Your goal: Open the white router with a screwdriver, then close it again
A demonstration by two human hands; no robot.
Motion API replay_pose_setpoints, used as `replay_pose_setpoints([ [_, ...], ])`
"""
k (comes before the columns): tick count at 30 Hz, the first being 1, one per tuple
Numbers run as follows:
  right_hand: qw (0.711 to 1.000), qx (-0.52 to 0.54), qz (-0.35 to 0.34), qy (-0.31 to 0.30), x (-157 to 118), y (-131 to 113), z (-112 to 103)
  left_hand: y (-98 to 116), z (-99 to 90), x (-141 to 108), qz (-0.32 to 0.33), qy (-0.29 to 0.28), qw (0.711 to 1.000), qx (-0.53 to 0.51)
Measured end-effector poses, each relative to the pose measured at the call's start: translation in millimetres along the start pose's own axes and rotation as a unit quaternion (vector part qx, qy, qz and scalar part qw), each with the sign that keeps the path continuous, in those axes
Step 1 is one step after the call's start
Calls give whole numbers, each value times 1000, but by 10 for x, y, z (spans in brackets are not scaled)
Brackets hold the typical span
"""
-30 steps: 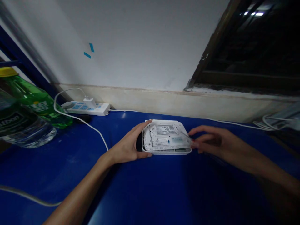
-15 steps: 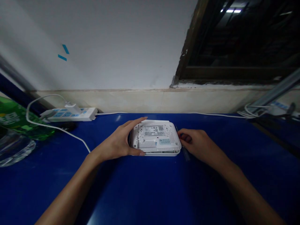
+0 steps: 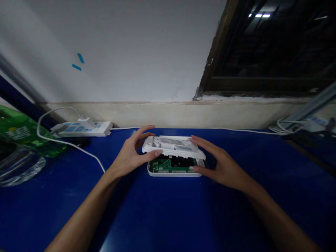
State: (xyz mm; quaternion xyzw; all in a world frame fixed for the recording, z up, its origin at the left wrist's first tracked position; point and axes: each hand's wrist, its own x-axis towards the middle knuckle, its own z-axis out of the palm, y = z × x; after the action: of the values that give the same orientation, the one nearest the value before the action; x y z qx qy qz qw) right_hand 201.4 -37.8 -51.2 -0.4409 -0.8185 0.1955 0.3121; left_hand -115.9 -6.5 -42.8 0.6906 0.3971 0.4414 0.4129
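A white plastic cover [image 3: 178, 147] is tilted up over a white lower shell [image 3: 174, 174], and a green circuit board [image 3: 162, 164] shows in the gap between them. My left hand [image 3: 135, 148] grips the cover's left end, thumb on the near edge and fingers behind. At the right end, my right hand [image 3: 219, 161] has its fingers at the cover's far corner and its thumb near the shell's front right corner. The fingers and thumb of that hand are apart.
A white power strip [image 3: 86, 129] with a plug and cable lies at the back left. Beside it are a green bottle [image 3: 21, 133] and a clear glass dish [image 3: 28, 169]. White cables [image 3: 282, 129] run along the wall to the right on the blue table [image 3: 162, 217].
The cover has been lifted from the shell, exposing the circuit board. My right hand has spread its fingers around the right end, and the thin dark object near it no longer shows.
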Motion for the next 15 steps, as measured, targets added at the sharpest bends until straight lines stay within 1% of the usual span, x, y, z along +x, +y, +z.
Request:
replay_pose_setpoints([
  [3, 999, -34, -30, 14, 21, 37, 78, -4, 14, 11, -1, 34, 999, -30],
  [5, 998, -39, -22, 45, 26, 59, 106, 0, 12, 3, 26, 43, 998, -38],
  [6, 997, -38, -8, 62, 27, 65, 117, 3, 7, -7, 44, 45, 998, -24],
  [7, 996, -33, 10, 79, 27, 66, 129, 6, 1, -19, 61, 50, 997, 4],
  [9, 995, -16, 40, 94, 31, 55, 159, 15, -18, -47, 89, 68, 990, 89],
  [12, 993, 10, 69, 95, 47, 17, 222, 39, -51, -80, 118, 96, 966, 207],
  [15, 989, 20, 96, 112, 69, -22, 273, 72, -65, -88, 156, 113, 949, 251],
])
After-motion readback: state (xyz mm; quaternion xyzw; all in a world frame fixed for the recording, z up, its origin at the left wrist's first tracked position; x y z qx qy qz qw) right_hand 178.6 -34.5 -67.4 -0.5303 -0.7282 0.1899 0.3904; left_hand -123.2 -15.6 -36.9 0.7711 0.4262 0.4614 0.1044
